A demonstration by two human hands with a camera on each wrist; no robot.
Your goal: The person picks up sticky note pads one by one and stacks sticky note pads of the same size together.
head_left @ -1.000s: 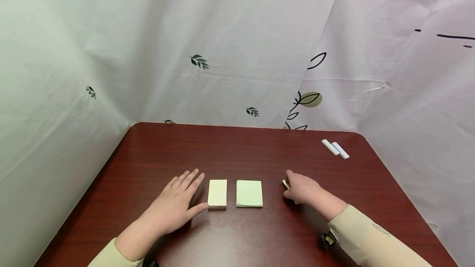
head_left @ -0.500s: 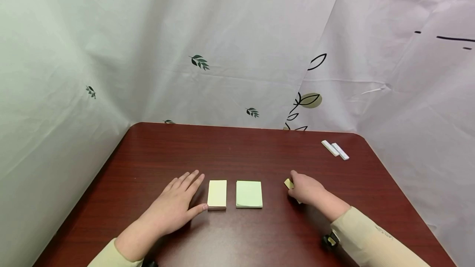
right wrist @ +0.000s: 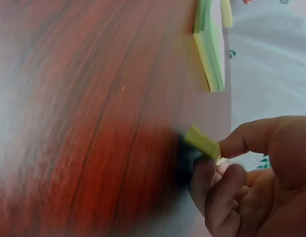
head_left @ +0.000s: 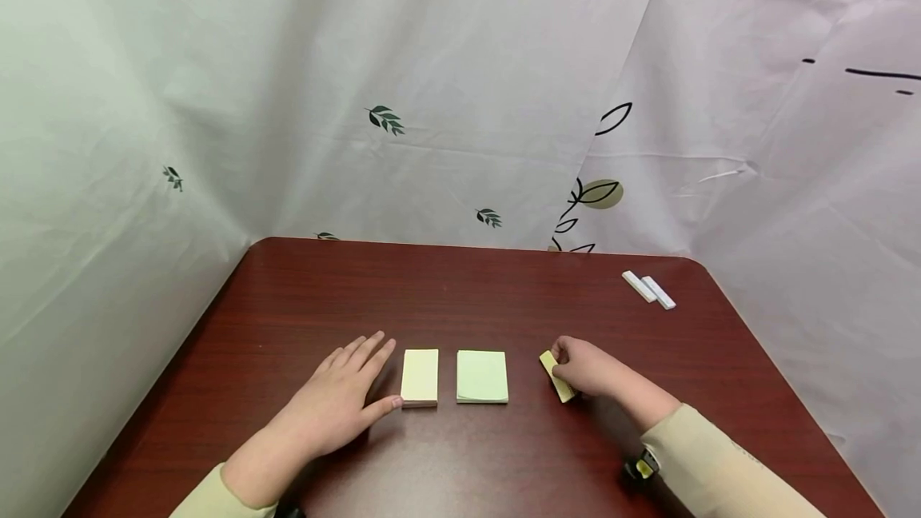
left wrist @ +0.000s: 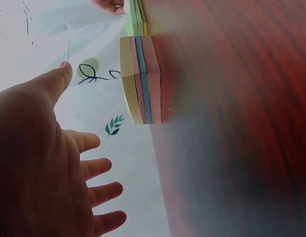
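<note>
A narrow yellow sticky-note pad [head_left: 563, 390] is pinched between the thumb and fingers of my right hand [head_left: 588, 368], right of the other pads. In the right wrist view the yellow pad [right wrist: 201, 142] shows at the fingertips. My left hand [head_left: 336, 400] has its fingers spread, its thumb tip at the near left corner of a pale yellow sticky-note stack [head_left: 420, 376]. Seen from the left wrist, that stack [left wrist: 148, 94] has yellow, pink and blue layers. A square light green sticky-note stack [head_left: 482, 376] lies between it and my right hand.
Two white bars [head_left: 638, 286] lie side by side near the back right corner of the dark red-brown table [head_left: 432, 294]. White sheeting [head_left: 446, 102] with leaf prints rises behind the table and along both sides.
My right hand has turned the narrow yellow pad so more of its face shows. It moved slightly right, then back left with the pad. My left hand and both stacks have stayed put.
</note>
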